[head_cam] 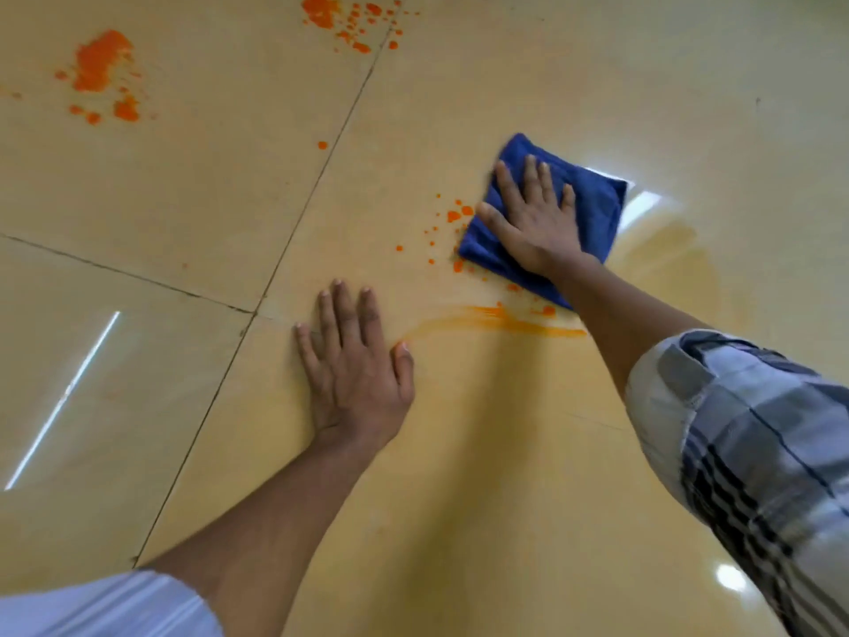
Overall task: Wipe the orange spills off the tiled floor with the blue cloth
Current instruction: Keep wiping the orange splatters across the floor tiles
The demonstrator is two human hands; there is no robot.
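Note:
My right hand (533, 218) lies flat, fingers spread, pressing the folded blue cloth (592, 204) onto the glossy beige tiled floor (505, 452). Small orange drops (452, 217) dot the tile just left of the cloth, and a long orange smear (496, 323) runs below it. My left hand (356, 365) rests flat on the floor with fingers apart, its thumb tip at the smear's left end. A big orange splat (103, 62) sits at the far left, and another cluster of orange spots (340, 16) lies at the top centre.
Dark grout lines (317, 177) cross the floor, meeting just left of my left hand. Bright light reflections (62, 397) shine on the left tile and beside the cloth. A wet yellowish sheen (680, 268) spreads right of the cloth.

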